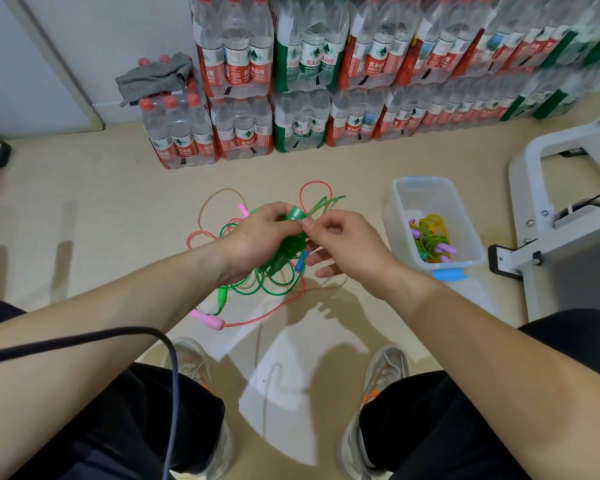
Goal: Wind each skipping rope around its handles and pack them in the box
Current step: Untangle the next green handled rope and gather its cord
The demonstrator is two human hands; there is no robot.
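Two or so wound bundles (432, 242) lie in the clear plastic box (400, 216), which stands on the floor (84, 220) toward its right edge, near a white metal frame (568, 161). The exact count is not readable because the cords overlap.

One green skipping rope (323, 204) is in hand, partly wound. Turns show round the green handles (297, 214), a few loops stand free and blurred beyond the hands, and more green cord hangs below.

Unwound, mid-floor under the hands, is a tangle: a red rope (274, 311) ending in pink handles (207, 317), a pale orange loop (205, 209) and a small green handle (223, 293). I cannot tell which cord that handle belongs to.

Judgement: the task is under halfway, with roughly three ropes to wind and pack after this one.

Left hand (257, 233): back of hand up, fingers curled round the paired handles, cap end pointing away from the body.

Right hand (343, 244): thumb and forefinger pinch the green cord just beside the handles. The lower fingers are loosely spread and hold nothing.

Both forearms reach forward over the knees, and the hands are close together.

Far floor edge: stacked packs of bottled water (302, 116).
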